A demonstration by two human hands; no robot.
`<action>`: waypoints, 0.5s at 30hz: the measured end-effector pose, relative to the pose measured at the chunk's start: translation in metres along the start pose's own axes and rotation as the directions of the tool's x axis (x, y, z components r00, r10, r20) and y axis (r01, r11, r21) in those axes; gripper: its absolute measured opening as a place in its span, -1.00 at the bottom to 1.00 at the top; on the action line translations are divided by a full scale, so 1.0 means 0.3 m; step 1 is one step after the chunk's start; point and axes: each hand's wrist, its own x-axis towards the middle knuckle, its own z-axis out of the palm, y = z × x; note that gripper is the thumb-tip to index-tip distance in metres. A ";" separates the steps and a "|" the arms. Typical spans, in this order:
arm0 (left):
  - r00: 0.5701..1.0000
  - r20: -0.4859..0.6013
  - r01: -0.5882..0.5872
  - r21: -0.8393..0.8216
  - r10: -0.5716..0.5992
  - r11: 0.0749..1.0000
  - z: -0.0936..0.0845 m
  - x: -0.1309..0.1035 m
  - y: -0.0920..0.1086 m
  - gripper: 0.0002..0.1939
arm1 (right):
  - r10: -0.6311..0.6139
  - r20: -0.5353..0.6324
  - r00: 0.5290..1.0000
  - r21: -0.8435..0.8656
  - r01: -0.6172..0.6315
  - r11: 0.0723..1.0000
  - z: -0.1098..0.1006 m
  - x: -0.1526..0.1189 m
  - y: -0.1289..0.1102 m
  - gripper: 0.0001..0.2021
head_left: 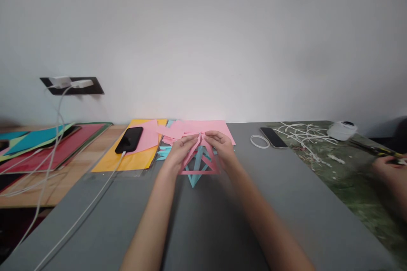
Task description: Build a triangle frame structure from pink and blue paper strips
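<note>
Both my hands meet at the top of a star-like paper frame made of folded strips, with a pink triangle point(205, 172) in front and a blue part point(193, 181) pointing down behind it. My left hand point(180, 151) pinches the pink strip left of the peak. On the other side, my right hand point(221, 146) pinches the pink strip close to the same peak. The fingertips are nearly together, and the exact join between them is too small to make out. Blue paper strips point(163, 153) lie just left of my left hand.
Pink sheets point(227, 131) and a yellow sheet point(108, 163) lie behind. A charging phone point(129, 140) rests on the yellow one, its cable crossing the grey table point(104, 228). Rightward are a white ring point(260, 136), another phone point(274, 137), white cords point(302, 133) and another person's hand point(389, 169) with a tool.
</note>
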 end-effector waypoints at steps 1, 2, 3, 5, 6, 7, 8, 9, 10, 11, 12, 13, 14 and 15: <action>1.000 0.010 -0.005 -0.004 0.005 1.000 -0.002 0.003 -0.004 -0.63 | -0.037 -0.012 0.999 -0.028 0.036 0.999 0.000 0.003 0.006 -0.80; 1.000 0.019 -0.013 -0.009 0.014 1.000 -0.003 0.005 -0.006 -0.63 | -0.074 -0.019 0.997 -0.058 0.073 0.996 0.000 0.006 0.011 -0.79; 0.999 0.024 -0.023 -0.016 0.024 1.000 -0.003 0.006 -0.008 -0.63 | -0.106 -0.021 0.994 -0.086 0.104 0.991 0.002 0.008 0.016 -0.78; 0.999 0.032 -0.033 -0.027 0.034 0.999 -0.003 0.006 -0.008 -0.63 | -0.145 -0.009 0.989 -0.128 0.143 0.981 0.005 0.011 0.023 -0.77; 0.999 0.034 -0.033 -0.032 0.034 0.999 -0.002 0.007 -0.007 -0.63 | -0.155 0.001 0.988 -0.142 0.154 0.978 0.007 0.011 0.025 -0.77; 0.999 0.035 -0.034 -0.035 0.035 0.999 -0.002 0.007 -0.007 -0.63 | -0.161 0.013 0.987 -0.152 0.161 0.975 0.009 0.010 0.024 -0.77; 0.999 0.038 -0.037 -0.039 0.039 0.999 -0.003 0.007 -0.007 -0.63 | -0.165 0.025 0.986 -0.160 0.167 0.973 0.010 0.009 0.022 -0.77; 0.998 0.045 -0.042 -0.043 0.044 0.998 -0.004 0.008 -0.007 -0.63 | -0.169 0.034 0.985 -0.168 0.172 0.971 0.011 0.008 0.020 -0.77; 0.998 0.054 -0.043 -0.046 0.045 0.998 -0.005 0.008 -0.008 -0.63 | -0.171 0.041 0.984 -0.178 0.176 0.968 0.012 0.007 0.016 -0.78; 0.997 0.062 -0.040 -0.048 0.043 0.998 -0.007 0.009 -0.009 -0.63 | -0.173 0.048 0.984 -0.188 0.179 0.966 0.013 0.006 0.012 -0.78; 0.997 0.071 -0.033 -0.050 0.037 0.998 -0.008 0.010 -0.010 -0.63 | -0.176 0.055 0.983 -0.198 0.184 0.963 0.014 0.005 0.007 -0.78; 0.997 0.076 -0.026 -0.053 0.030 0.998 -0.009 0.011 -0.011 -0.62 | -0.182 0.062 0.981 -0.208 0.191 0.959 0.016 0.003 0.002 -0.78; 0.997 0.076 -0.015 -0.056 0.019 0.998 -0.009 0.012 -0.011 -0.62 | -0.191 0.070 0.979 -0.219 0.202 0.955 0.018 0.002 -0.003 -0.79; 0.997 0.072 -0.002 -0.058 0.007 0.998 -0.009 0.012 -0.011 -0.61 | -0.204 0.076 0.976 -0.231 0.216 0.949 0.020 0.000 -0.008 -0.79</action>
